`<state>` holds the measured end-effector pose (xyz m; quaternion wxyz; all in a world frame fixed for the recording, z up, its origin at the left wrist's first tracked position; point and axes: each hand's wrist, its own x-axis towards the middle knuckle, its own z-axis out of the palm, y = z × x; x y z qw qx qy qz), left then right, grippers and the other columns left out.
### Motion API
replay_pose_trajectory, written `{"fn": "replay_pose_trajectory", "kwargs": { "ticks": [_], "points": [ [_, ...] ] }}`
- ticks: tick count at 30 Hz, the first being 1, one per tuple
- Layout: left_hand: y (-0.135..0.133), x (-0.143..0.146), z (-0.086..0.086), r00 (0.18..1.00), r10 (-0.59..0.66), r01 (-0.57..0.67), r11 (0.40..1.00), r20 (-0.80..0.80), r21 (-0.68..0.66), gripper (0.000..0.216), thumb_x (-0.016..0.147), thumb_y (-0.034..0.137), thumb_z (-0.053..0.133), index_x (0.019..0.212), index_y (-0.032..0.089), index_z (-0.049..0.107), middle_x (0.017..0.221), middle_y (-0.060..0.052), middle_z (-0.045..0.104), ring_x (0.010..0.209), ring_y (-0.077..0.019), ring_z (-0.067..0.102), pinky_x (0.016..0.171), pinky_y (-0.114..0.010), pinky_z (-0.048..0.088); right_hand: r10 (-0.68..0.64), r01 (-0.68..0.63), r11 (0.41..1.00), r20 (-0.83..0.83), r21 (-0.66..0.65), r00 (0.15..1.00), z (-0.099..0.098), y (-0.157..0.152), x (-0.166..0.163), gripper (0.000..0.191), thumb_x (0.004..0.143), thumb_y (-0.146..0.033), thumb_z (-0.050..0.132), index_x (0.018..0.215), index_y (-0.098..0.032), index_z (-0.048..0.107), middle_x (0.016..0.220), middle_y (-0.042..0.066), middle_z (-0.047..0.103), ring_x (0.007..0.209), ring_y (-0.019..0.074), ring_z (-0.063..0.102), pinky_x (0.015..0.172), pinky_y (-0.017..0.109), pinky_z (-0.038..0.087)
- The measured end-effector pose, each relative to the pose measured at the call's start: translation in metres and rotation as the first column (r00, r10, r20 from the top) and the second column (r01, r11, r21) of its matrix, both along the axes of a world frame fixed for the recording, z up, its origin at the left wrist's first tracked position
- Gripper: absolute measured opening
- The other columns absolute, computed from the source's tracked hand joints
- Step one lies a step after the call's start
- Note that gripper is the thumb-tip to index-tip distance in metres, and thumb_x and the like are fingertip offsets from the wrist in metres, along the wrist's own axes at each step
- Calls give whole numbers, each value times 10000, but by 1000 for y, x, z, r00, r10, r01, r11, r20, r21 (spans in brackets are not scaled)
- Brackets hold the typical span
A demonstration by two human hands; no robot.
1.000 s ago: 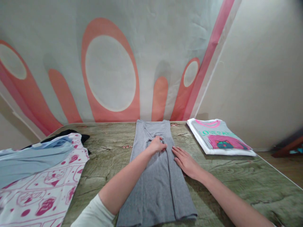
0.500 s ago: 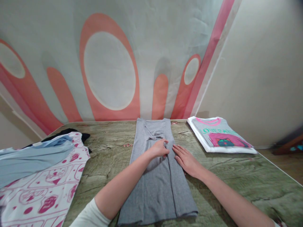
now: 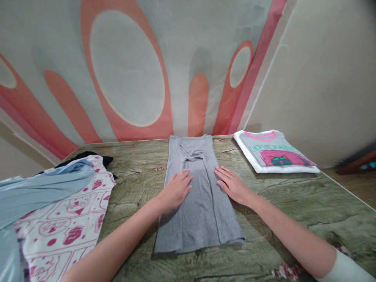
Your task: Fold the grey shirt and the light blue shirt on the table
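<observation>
A grey garment (image 3: 199,219) lies lengthwise on the table, its sides folded inward into a long strip. Near its upper middle the cloth is a little bunched, and a fold line runs down the right part. My left hand (image 3: 175,190) rests on the garment's left side, palm down, fingers stretched out. On the right edge lies my right hand (image 3: 233,185), also flat, with its fingertips on the cloth and the palm over the table. Neither hand grips anything.
Folded shirts (image 3: 276,150) are stacked at the back right, a grey one with a pink collar on top. Loose clothes (image 3: 70,211), white-and-pink printed, light blue and black, spread over the left side. The wood-patterned tabletop (image 3: 135,164) meets a patterned wall panel behind.
My left hand has moved from the garment's middle fold to its left side and flattened out. The right hand stays at the right edge. The view has tilted down slightly.
</observation>
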<state>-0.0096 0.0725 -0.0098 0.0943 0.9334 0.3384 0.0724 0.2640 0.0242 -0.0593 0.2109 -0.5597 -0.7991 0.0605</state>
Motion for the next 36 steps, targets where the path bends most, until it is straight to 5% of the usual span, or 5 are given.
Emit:
{"fn": "replay_pose_trajectory", "kwargs": {
  "ticks": [5, 18, 27, 31, 36],
  "points": [
    [-8, -45, -4, 979, 173, -170, 985, -108, 37, 467, 936, 320, 285, 1368, 143, 301, 1465, -122, 208, 1348, -223, 170, 1064, -415, 196, 71, -71, 997, 10, -32, 997, 4, -6, -10, 502, 905, -415, 352, 1368, -222, 347, 1427, 61, 334, 1326, 222, 247, 1078, 468, 229],
    [-62, -64, 10, 993, 43, -48, 998, -109, -41, 478, 923, 377, 362, 1385, 295, 268, 1466, -47, 232, 1347, -226, 175, 1067, -443, 179, 225, -226, 974, -53, -29, 973, 40, -5, -63, 347, 855, -268, 455, 1183, -205, 547, 1221, 94, 543, 1161, 227, 457, 993, 426, 365],
    [-59, -65, -2, 993, 37, -34, 999, -108, 25, 559, 926, 409, 321, 1420, 197, 171, 1471, -72, 198, 1356, -190, 139, 1091, -406, 145, 356, -359, 932, -66, -46, 932, 29, 11, -133, 488, 867, -280, 438, 1337, -161, 381, 1394, 109, 379, 1282, 220, 325, 1061, 411, 285],
    [-58, -67, -7, 996, 39, -36, 999, -80, 32, 548, 926, 405, 328, 1415, 203, 188, 1476, -61, 191, 1356, -187, 142, 1092, -401, 156, 329, -350, 932, -185, -91, 926, 35, 7, -103, 484, 891, -296, 391, 1357, -179, 335, 1433, 92, 310, 1295, 193, 308, 1058, 368, 296],
    [-64, -60, 5, 1000, 28, -27, 1000, 11, -12, 440, 901, 331, 415, 1331, 240, 377, 1412, -57, 346, 1321, -199, 249, 1090, -402, 175, 19, -58, 987, -254, -149, 967, 37, -10, -26, 292, 849, -266, 433, 1110, -181, 533, 1093, 94, 567, 921, 192, 582, 836, 366, 467]
  ]
}}
